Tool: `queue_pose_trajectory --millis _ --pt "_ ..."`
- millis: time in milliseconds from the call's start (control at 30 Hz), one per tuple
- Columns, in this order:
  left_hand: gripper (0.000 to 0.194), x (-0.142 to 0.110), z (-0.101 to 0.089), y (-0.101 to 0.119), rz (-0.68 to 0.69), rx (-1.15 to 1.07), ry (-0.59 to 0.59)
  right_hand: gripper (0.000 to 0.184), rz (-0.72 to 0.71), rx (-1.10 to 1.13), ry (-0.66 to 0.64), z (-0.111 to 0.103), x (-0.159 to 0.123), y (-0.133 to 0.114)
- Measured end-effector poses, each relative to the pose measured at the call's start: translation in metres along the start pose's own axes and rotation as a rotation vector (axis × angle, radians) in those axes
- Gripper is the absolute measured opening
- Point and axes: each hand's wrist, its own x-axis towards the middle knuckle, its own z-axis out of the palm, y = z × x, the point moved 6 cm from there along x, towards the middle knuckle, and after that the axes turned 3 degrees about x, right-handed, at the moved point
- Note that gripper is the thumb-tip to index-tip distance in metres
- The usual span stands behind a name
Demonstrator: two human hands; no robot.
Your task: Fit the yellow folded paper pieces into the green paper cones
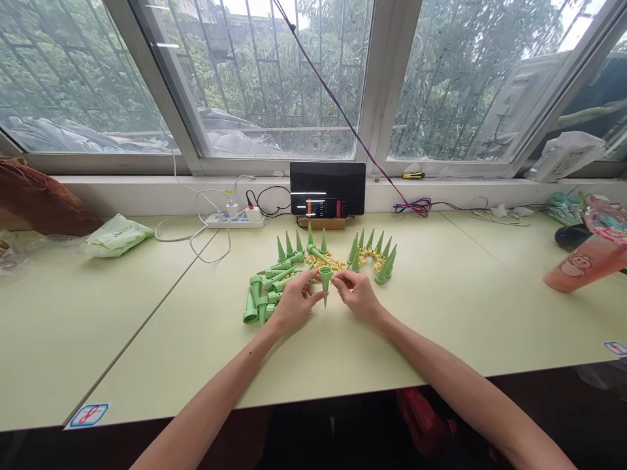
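Note:
My left hand (296, 303) is closed around a green plastic watering spike (325, 277), held upright with its wide open end up and its point down. Close by on the right, my right hand (358, 294) has its fingertips pinched together beside the spike's rim; whatever they hold is too small to make out. Small yellow pieces (326, 262) lie heaped just beyond the held spike. Several loose green spikes (262, 297) are piled to the left of my left hand. More green spikes (386, 264) stand point-up in an arc beyond my right hand, around other yellow pieces.
A phone (327, 208) leans against a dark tablet (328, 183) at the back of the table (196, 365). To its left are a power strip (238, 217), white cables and a green-white packet (117, 236). A tilted pink cup (582, 261) is at far right.

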Motion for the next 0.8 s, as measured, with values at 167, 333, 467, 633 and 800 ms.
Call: queue_pose_trajectory --millis 167,333,467,633,800 --pt "0.041 -0.0001 0.0009 -0.0009 0.005 -0.034 0.004 0.027 0.004 0.000 -0.006 0.0012 0.0003 -0.0022" --pt "0.038 0.0008 -0.0002 -0.0019 0.021 -0.048 0.024 0.024 -0.026 0.002 -0.010 0.0027 -0.0001 -0.0058" --pt "0.039 0.0012 -0.0016 -0.0034 0.052 -0.033 0.039 0.023 -0.014 0.013 -0.017 0.0030 -0.0003 -0.0061" --pt "0.034 0.0007 -0.0046 0.0006 0.118 -0.008 0.060 0.023 0.059 0.107 -0.051 0.0053 -0.0020 -0.0038" --pt "0.035 0.0007 -0.0047 0.0044 0.114 -0.068 0.041 0.025 0.130 0.233 -0.069 0.0074 -0.0017 -0.0011"
